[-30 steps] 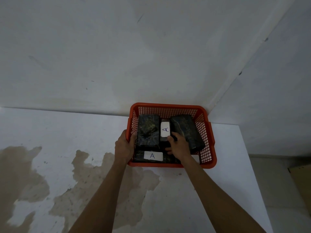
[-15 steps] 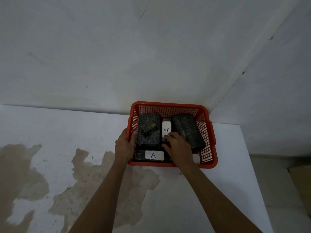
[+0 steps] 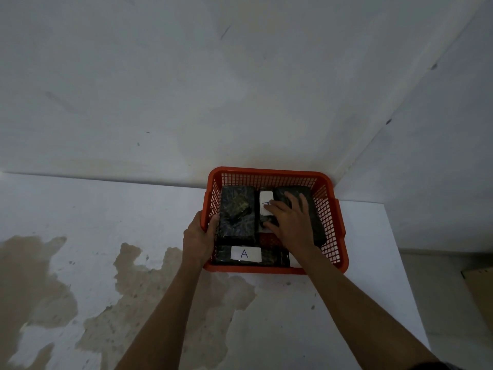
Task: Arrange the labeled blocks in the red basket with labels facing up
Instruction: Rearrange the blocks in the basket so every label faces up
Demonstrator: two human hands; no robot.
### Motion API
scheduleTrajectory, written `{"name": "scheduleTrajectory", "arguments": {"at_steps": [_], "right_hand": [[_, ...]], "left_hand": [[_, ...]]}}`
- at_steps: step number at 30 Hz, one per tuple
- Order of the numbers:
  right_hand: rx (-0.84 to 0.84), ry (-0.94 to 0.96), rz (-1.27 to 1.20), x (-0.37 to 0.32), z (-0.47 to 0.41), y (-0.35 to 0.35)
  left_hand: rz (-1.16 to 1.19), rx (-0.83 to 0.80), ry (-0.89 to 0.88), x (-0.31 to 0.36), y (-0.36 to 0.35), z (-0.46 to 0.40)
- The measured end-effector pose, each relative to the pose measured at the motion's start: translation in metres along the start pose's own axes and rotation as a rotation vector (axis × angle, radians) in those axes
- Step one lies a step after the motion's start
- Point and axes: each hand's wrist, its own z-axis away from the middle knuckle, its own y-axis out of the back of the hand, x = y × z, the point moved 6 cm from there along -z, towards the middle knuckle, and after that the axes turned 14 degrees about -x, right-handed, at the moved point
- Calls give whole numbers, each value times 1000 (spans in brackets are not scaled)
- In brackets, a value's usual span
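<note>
A red mesh basket (image 3: 330, 209) stands in the table's far right corner with several dark blocks inside. One block along the front (image 3: 272, 256) shows a white "A" label upward. A larger dark block at the left (image 3: 236, 209) shows no label. A narrow middle block (image 3: 266, 198) carries a white label, partly covered by my fingers. My right hand (image 3: 290, 222) lies spread over the right dark block (image 3: 317, 225), fingers reaching its far end, thumb at the middle block. My left hand (image 3: 198, 236) grips the basket's left rim.
The white table (image 3: 106, 222) has large brown stains across its near left part. White walls meet in a corner just behind the basket. The table's right edge runs close to the basket, with floor and a cardboard piece (image 3: 480, 289) beyond.
My right hand has moved forward from the basket's front middle and spread over the right block. The left hand and basket stay put.
</note>
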Motion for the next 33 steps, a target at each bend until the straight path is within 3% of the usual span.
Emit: {"name": "scheduleTrajectory", "arguments": {"at_steps": [5,12,16,26,33], "right_hand": [[137,48,-201,-13,-3,9],[-108,227,-284,-57,-32,4],[-97,249,-294,-51,-39,15],[-194,137,-436,-3,-17,17],[-147,57,-644,-13,-14,12]], "left_hand": [[11,0,-6,1,0,1],[-4,0,0,2,0,1],[-18,1,18,-1,0,-1],[-4,-2,10,-1,0,0],[-13,2,25,0,0,0]]}}
